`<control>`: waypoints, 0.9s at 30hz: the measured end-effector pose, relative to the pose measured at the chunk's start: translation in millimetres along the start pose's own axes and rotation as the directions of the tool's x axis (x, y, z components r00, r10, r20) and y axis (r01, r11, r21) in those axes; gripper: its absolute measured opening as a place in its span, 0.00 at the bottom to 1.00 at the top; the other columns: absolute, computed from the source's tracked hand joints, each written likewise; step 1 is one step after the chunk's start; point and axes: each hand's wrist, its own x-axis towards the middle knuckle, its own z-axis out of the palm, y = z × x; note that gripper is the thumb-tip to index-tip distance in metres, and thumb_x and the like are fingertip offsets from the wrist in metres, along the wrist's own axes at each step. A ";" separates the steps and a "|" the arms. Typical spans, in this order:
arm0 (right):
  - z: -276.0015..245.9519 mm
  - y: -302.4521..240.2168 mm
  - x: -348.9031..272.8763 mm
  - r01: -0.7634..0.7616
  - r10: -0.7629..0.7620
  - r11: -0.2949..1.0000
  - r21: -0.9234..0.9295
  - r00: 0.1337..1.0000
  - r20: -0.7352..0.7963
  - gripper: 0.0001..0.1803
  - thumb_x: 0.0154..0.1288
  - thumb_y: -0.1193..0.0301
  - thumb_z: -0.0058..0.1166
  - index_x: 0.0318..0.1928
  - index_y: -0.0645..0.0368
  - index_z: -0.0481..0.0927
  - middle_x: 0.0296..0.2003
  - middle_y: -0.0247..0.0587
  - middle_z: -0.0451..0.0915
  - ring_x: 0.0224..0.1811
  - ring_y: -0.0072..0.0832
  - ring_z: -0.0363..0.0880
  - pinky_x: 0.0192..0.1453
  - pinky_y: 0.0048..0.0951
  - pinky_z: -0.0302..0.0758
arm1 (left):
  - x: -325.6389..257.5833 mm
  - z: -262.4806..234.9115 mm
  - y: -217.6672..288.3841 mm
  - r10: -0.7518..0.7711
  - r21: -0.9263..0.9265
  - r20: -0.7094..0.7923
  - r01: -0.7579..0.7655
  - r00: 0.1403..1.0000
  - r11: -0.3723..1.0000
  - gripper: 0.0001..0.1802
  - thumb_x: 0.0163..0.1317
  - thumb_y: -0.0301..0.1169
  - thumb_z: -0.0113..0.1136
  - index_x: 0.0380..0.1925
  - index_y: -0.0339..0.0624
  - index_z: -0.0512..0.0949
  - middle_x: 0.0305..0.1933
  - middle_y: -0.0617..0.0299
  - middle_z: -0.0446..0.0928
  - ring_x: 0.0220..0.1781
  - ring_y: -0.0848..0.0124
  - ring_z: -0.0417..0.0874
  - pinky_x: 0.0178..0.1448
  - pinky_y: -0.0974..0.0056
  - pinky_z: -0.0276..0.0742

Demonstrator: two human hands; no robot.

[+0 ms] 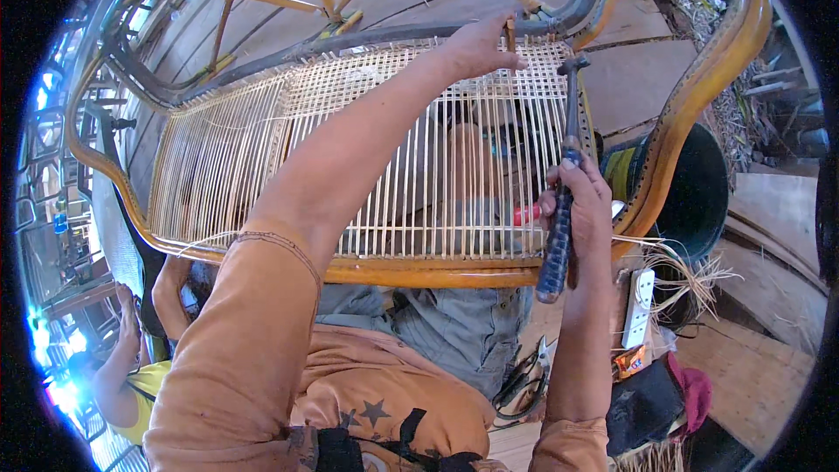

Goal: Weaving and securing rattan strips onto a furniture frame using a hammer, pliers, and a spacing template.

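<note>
Hammer and peg at the far rail of a cane chair frame.
Left hand (476,45) pinches a small peg (510,35) upright at the woven cane panel's (367,149) far edge; right hand (578,205) wraps the hammer (564,166) handle, head just right of the peg.

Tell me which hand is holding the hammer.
The right hand holds the hammer by its dark handle, head raised. The left hand reaches further up, its fingers pinching a small peg at the woven panel's top edge.
</note>
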 end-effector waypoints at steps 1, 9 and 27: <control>1.8 0.7 1.1 0.014 -0.014 0.999 0.043 1.000 0.001 0.12 0.63 0.67 0.47 0.45 0.57 0.69 0.25 0.33 0.72 0.15 0.21 0.71 0.15 0.24 0.70 | -2.2 3.4 1.4 0.021 0.015 -0.045 -0.020 0.999 1.000 0.45 0.46 0.51 0.67 0.58 0.37 0.62 0.51 0.41 0.73 0.55 0.49 0.74 0.58 0.57 0.68; 11.6 -3.4 8.8 -0.024 0.023 0.997 0.069 1.000 0.014 0.10 0.65 0.63 0.46 0.36 0.57 0.68 0.21 0.34 0.71 0.13 0.23 0.69 0.14 0.26 0.69 | -1.0 6.8 -1.9 0.064 0.122 -0.065 -0.055 0.996 0.991 0.43 0.46 0.54 0.67 0.56 0.40 0.64 0.45 0.42 0.75 0.50 0.49 0.76 0.54 0.55 0.71; 13.5 -2.0 26.1 -0.050 0.066 0.931 -0.362 0.997 0.031 0.14 0.64 0.61 0.43 0.41 0.59 0.72 0.23 0.34 0.72 0.17 0.21 0.70 0.18 0.24 0.67 | -12.2 -2.3 11.5 0.068 0.087 -0.042 -0.064 0.997 0.994 0.43 0.48 0.52 0.66 0.58 0.37 0.61 0.51 0.38 0.72 0.57 0.45 0.72 0.59 0.54 0.68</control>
